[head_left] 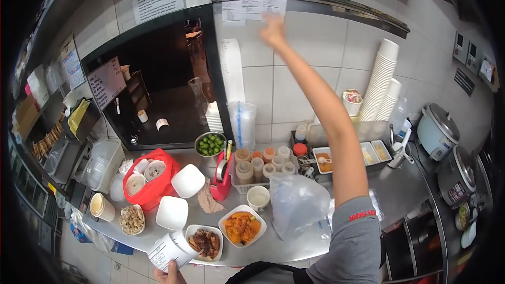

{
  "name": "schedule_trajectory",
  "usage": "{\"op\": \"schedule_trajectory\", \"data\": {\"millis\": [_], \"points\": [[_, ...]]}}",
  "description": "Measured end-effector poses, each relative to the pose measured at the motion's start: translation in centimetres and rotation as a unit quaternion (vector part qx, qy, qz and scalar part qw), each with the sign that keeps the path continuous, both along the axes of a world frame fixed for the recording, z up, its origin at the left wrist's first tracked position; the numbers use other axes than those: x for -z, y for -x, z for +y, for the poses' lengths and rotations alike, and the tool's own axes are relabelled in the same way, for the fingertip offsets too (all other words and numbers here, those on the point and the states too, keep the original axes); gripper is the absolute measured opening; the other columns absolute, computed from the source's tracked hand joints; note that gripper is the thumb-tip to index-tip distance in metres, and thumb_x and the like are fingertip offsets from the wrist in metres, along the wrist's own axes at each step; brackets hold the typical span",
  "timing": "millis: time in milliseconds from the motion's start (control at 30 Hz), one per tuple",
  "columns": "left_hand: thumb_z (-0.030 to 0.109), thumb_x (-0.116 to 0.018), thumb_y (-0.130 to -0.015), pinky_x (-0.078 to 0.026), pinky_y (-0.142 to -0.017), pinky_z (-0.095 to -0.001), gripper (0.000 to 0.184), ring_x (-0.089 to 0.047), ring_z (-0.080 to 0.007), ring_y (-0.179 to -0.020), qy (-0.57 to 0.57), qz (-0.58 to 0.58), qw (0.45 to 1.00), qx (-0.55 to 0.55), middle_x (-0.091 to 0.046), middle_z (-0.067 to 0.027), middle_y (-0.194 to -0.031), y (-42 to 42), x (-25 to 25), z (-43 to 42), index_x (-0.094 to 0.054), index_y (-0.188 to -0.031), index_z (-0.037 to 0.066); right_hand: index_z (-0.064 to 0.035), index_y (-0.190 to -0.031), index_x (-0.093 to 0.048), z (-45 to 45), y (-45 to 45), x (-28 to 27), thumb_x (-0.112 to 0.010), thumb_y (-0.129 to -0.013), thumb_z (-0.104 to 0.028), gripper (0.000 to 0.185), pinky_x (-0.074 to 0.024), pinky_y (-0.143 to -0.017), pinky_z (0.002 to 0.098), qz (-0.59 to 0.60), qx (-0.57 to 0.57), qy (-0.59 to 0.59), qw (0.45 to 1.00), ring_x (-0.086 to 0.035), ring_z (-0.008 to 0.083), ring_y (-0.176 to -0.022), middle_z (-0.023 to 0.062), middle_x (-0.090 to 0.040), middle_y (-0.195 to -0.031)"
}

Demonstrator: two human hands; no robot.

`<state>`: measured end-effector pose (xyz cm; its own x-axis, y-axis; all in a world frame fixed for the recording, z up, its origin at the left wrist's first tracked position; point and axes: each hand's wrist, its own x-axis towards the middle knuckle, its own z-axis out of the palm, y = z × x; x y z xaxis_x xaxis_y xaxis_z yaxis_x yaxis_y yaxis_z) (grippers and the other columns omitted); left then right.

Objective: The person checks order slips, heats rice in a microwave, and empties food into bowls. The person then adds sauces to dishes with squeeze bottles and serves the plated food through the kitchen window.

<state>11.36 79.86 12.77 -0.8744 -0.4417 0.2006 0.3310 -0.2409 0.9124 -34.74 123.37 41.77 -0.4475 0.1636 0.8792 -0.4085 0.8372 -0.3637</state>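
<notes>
My left hand (pixel 169 274), at the bottom edge, pinches a curled white printed order slip (pixel 171 250) between thumb and fingers. My right hand (pixel 272 31) is raised high against the wall, at the lower edge of the printed slips (pixel 252 10) hanging from a metal rail (pixel 310 2). Its fingers are blurred, so whether they grip a slip does not show. Close to my left hand stand a white bowl of dark glazed meat (pixel 205 243) and a bowl of orange saucy food (pixel 242 227). Two white bowls (pixel 172 213) (pixel 188 181) without food sit behind them.
A red plastic bag (pixel 152 181) holds lidded tubs. Sauce bottles (pixel 258 168) fill a basket beside a clear plastic bag (pixel 300 205). Green limes (pixel 210 144) sit in a metal container. Tall stacked cups (pixel 380 81) and rice cookers (pixel 439 131) stand right.
</notes>
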Motion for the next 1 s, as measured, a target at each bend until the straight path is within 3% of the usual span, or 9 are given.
{"op": "schedule_trajectory", "data": {"millis": [33,67,133,233,300,467,567,767,1000], "points": [[0.005,-0.059,-0.081,-0.043,-0.084,-0.0327,0.031,-0.057,-0.0176,-0.091,-0.02,0.019,0.999,0.027,-0.059,-0.0121,-0.102,-0.2,0.4,0.2,-0.049,-0.109,-0.004,-0.0138,-0.114,-0.056,-2.0,-1.8,2.8,-0.065,-0.068,-0.02,0.047,-0.0388,-0.092,0.0415,0.039,-0.086,-0.116,0.989,-0.046,0.0338,-0.111,0.02,-0.048,-0.12],[0.004,-0.06,-0.08,-0.043,-0.083,-0.0319,0.03,-0.057,-0.0169,-0.089,0.005,0.004,0.999,0.05,-0.059,-0.0115,-0.101,-0.6,0.3,0.5,-0.051,-0.107,-0.004,-0.0075,-0.106,-0.06,-5.3,-9.0,4.4,-0.066,-0.071,-0.016,0.036,-0.0464,-0.082,0.0351,-0.153,-0.337,-0.006,0.929,-0.058,0.0246,-0.092,0.015,-0.06,-0.101],[0.002,-0.062,-0.077,-0.044,-0.081,-0.0303,0.028,-0.057,-0.0154,-0.086,0.057,-0.028,0.993,0.101,-0.06,-0.0104,-0.098,-1.4,-0.7,2.1,-0.053,-0.103,-0.003,-0.003,-0.106,-0.059,-9.3,-19.7,9.0,-0.057,-0.085,-0.013,0.023,-0.0465,-0.08,0.0289,-0.322,-0.585,-0.079,0.74,-0.059,0.0152,-0.089,0.0067,-0.063,-0.099],[-0.005,-0.066,-0.069,-0.045,-0.075,-0.0272,0.025,-0.058,-0.0141,-0.081,0.075,-0.045,0.982,0.167,-0.062,-0.0098,-0.091,-2.5,-1.7,4.7,-0.061,-0.093,-0.006,-0.0007,-0.101,-0.061,-12.4,-35.3,14.5,-0.054,-0.089,-0.018,0.022,-0.0462,-0.08,0.0277,-0.493,-0.675,-0.116,0.536,-0.058,0.0131,-0.087,0.0062,-0.062,-0.098],[-0.005,-0.068,-0.067,-0.044,-0.08,-0.0287,0.03,-0.056,-0.0165,-0.088,0.167,0.001,0.969,0.184,-0.059,-0.0094,-0.097,-2.5,-2.0,6.7,-0.06,-0.096,-0.006,-0.0006,-0.104,-0.06,-11.8,-42.1,18.5,-0.056,-0.088,-0.018,0.024,-0.0457,-0.079,0.027,-0.54,-0.66,-0.117,0.509,-0.058,0.0122,-0.087,0.0062,-0.063,-0.098],[-0.005,-0.07,-0.066,-0.042,-0.078,-0.0273,0.032,-0.055,-0.0175,-0.088,0.233,0.147,0.924,0.267,-0.055,-0.0087,-0.096,-4.7,-4.3,16.1,-0.059,-0.096,-0.007,-0.0019,-0.098,-0.06,-7.7,-55.8,23.6,-0.058,-0.087,-0.019,0.02,-0.0429,-0.071,0.0233,-0.477,-0.505,0.212,0.688,-0.053,0.0076,-0.078,0.0006,-0.06,-0.087],[-0.003,-0.066,-0.073,-0.042,-0.075,-0.025,0.026,-0.053,-0.0124,-0.087,0.142,0.174,0.88,0.418,-0.052,-0.0064,-0.098,-9.8,-3.6,22.5,-0.058,-0.098,-0.007,-0.0045,-0.09,-0.062,-6.1,-65.2,23.6,-0.058,-0.087,-0.022,0.018,-0.0389,-0.061,0.0208,-0.363,-0.315,0.425,0.767,-0.047,0.004,-0.068,-0.0044,-0.057,-0.078],[0.005,-0.05,-0.088,-0.041,-0.074,-0.0221,0.018,-0.052,-0.0088,-0.082,0.034,0.03,0.738,0.673,-0.056,-0.0053,-0.094,-21.7,-0.1,36.1,-0.058,-0.098,-0.008,-0.0024,-0.084,-0.061,1.0,-84.6,26.1,-0.059,-0.086,-0.02,0.017,-0.0397,-0.055,0.0203,-0.204,-0.095,0.51,0.83,-0.049,0.0029,-0.063,-0.0036,-0.056,-0.069],[-0.002,-0.058,-0.081,-0.041,-0.065,-0.0202,0.013,-0.051,-0.0065,-0.077,0.094,0.168,0.483,0.854,-0.055,-0.002,-0.085,-42.9,1.8,48.4,-0.06,-0.092,-0.008,0.0009,-0.09,-0.057,2.1,-108.1,31.9,-0.056,-0.085,-0.014,0.016,-0.0458,-0.061,0.0241,-0.06,0.305,0.442,0.841,-0.054,0.008,-0.068,0.0035,-0.059,-0.075]]}}
